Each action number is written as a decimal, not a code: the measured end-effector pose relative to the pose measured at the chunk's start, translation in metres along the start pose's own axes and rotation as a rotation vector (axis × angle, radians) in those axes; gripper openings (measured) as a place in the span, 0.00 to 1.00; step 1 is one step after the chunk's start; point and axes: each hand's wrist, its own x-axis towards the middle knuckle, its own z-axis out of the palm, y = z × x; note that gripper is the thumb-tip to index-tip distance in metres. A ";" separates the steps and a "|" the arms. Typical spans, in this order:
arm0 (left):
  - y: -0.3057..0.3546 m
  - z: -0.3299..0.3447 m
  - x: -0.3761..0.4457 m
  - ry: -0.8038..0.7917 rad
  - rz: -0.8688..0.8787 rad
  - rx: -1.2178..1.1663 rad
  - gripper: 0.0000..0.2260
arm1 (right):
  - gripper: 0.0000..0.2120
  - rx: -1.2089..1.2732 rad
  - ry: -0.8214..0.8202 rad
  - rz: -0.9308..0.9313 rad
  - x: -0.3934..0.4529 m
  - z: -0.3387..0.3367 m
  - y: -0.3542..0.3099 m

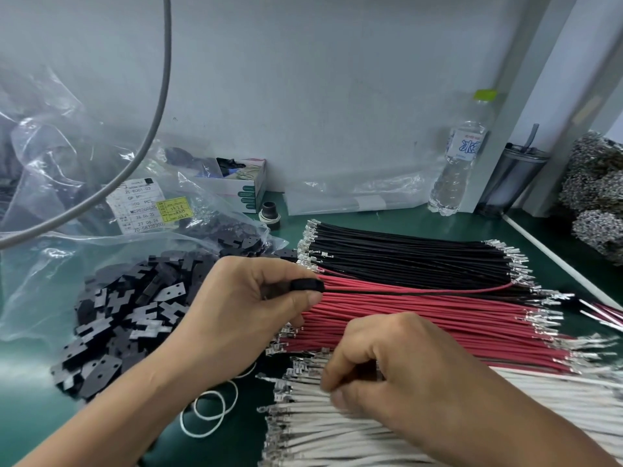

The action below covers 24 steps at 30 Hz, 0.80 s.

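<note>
My left hand [249,308] holds a small black connector housing [306,285] between thumb and fingers, with a red wire and a black wire [421,290] running out of it to the right. My right hand [401,375] hovers low over the white wires [337,436], fingertips pinched at their terminal ends; what it pinches is blurred. Bundles of black wires [404,251] and red wires [421,325] with metal terminals lie side by side on the green mat [20,382].
A heap of black housings [124,318] spills from a clear bag [50,264] on the left. White rubber bands [209,409] lie near my left wrist. A water bottle [458,163], a tumbler [512,176], a small box [236,183] and terminal reels [596,197] stand at the back.
</note>
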 end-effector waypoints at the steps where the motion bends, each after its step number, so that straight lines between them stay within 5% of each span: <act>1: 0.000 0.000 0.000 0.000 -0.001 0.002 0.08 | 0.08 -0.019 -0.002 0.000 0.000 0.000 0.000; 10: -0.002 0.001 0.001 0.001 -0.045 -0.093 0.09 | 0.11 -0.236 0.009 -0.028 -0.001 0.000 0.000; 17: -0.005 0.000 0.002 -0.007 -0.032 -0.074 0.11 | 0.04 0.079 0.075 0.026 -0.004 -0.021 0.012; 19: -0.004 -0.001 0.002 -0.006 -0.058 -0.119 0.11 | 0.06 0.261 0.183 0.029 -0.006 -0.035 0.017; 24: 0.000 -0.004 0.002 -0.041 -0.071 -0.230 0.09 | 0.04 0.051 0.521 -0.039 -0.003 -0.032 0.028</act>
